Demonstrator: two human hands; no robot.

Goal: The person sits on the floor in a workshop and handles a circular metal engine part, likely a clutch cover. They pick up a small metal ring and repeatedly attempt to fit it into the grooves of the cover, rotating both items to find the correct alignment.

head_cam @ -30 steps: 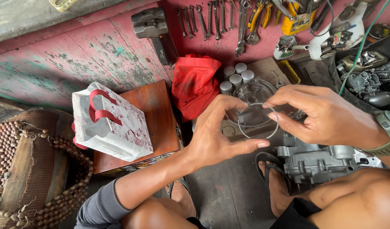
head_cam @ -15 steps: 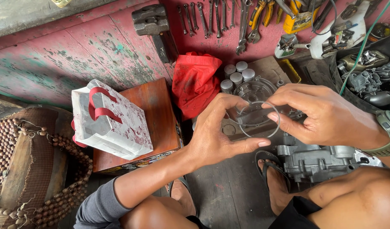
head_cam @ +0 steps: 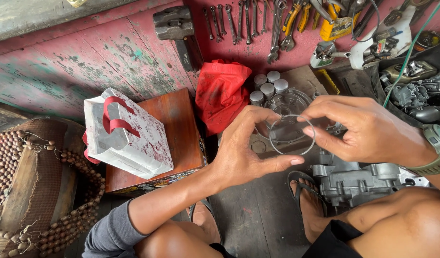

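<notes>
Both of my hands hold a thin metal ring [head_cam: 292, 152] up in front of me. My left hand [head_cam: 244, 150] pinches its left side with the fingers spread. Thumb and fingers of my right hand [head_cam: 368, 129] grip the ring's right side, and a green watch sits on that wrist. Below the ring, on the floor, sits a grey engine casing [head_cam: 356, 179] next to my sandalled foot. Behind the ring lies a round metal cover [head_cam: 287, 102].
A white bag with red handles [head_cam: 124, 134] rests on a brown wooden box [head_cam: 179, 119]. A red cloth [head_cam: 222, 93] and several grey canisters [head_cam: 268, 86] lie beyond. Wrenches [head_cam: 244, 19] and pliers lie along the red boards. A beaded seat cover [head_cam: 33, 191] sits at left, engine parts [head_cam: 416, 86] at right.
The view has shifted slightly. My hands keep hold of the ring, which has dropped a little and tilted between my fingers.
</notes>
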